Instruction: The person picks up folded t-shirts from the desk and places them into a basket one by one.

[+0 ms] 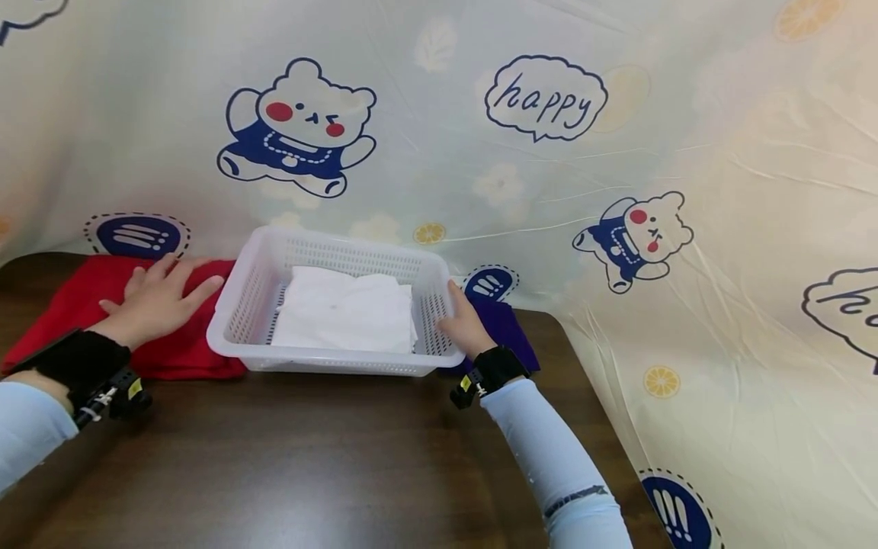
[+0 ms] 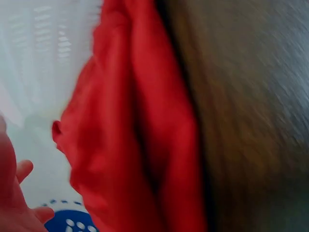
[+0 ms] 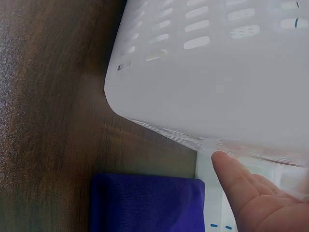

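Observation:
A white plastic basket (image 1: 329, 360) with slotted walls stands at the back of the table, and folded white cloth (image 1: 343, 313) lies inside it. My right hand (image 1: 469, 323) grips the basket's right end at the rim. In the right wrist view, that hand's thumb or finger meets the basket's outside; the rest is partly cut off. To the left, my left hand (image 1: 156, 301) is over a folded red cloth (image 1: 199, 354), its fingers spread and holding nothing. Whether it touches the cloth I cannot tell. A folded dark purple cloth (image 3: 149, 203) lies beyond the basket's right end.
A dark brown wooden table (image 1: 329, 457) carries everything. Behind it and down its right side hangs a pale printed sheet (image 1: 425, 152) with bears and lettering. The red cloth sits close against the basket's left end.

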`<state>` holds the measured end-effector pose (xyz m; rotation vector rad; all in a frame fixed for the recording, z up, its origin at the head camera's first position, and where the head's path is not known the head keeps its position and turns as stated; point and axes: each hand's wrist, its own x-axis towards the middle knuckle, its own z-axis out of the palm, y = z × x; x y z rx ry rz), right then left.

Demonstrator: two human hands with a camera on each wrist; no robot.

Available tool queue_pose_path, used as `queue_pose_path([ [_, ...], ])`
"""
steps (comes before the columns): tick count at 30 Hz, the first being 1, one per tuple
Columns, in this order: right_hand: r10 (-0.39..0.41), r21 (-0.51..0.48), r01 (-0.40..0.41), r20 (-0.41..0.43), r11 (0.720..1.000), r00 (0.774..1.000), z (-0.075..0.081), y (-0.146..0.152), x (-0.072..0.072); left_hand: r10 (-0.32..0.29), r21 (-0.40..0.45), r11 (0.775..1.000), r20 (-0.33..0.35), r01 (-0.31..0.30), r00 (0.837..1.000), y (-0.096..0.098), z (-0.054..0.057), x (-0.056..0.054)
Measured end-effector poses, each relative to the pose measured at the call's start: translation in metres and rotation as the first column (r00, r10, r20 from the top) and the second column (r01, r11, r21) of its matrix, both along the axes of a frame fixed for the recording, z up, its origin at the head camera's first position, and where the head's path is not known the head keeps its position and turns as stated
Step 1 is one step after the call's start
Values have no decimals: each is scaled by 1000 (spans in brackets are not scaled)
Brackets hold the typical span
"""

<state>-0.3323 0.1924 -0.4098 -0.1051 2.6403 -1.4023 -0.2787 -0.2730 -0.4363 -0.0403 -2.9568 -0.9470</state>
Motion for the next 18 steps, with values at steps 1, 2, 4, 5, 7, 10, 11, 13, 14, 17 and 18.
queue_pose_path([
  [1,0,-1,0,2,1000,1000,0,0,0,4,-9,1000,17,-4,1000,-2,-3,1],
  [2,3,-1,-3,4,1000,1000,0,0,0,10,-21,1000,36,-9,999,-4,-6,2],
  [4,8,-5,-8,10,1000,1000,1,-1,0,14,-42,999,75,-11,997,-8,-12,3],
  [5,10,-8,-10,12,1000,1000,1,-1,1,12,-52,999,96,-7,995,-9,-14,3],
  [7,11,-11,-11,11,1000,1000,2,-1,1,4,-60,998,129,3,992,-11,-17,2],
  [10,1,-9,-1,7,1000,1000,2,0,0,-15,-50,998,165,23,986,-15,-19,-3],
  [11,-1,-6,1,7,1000,1000,2,1,-1,-19,-44,999,173,28,985,-16,-20,-4],
  [13,-4,-8,4,16,1000,1000,1,1,-1,-26,-39,999,190,34,981,-20,-21,-6],
  [14,-5,-11,6,22,1000,1000,1,2,-2,-33,-35,999,201,41,979,-22,-21,-7],
  [17,-10,-11,11,30,1000,1000,2,1,-1,-51,-29,998,235,59,971,-26,-21,-9],
  [18,-14,-13,15,30,1000,999,2,1,-1,-55,-29,998,243,64,968,-28,-21,-10],
])
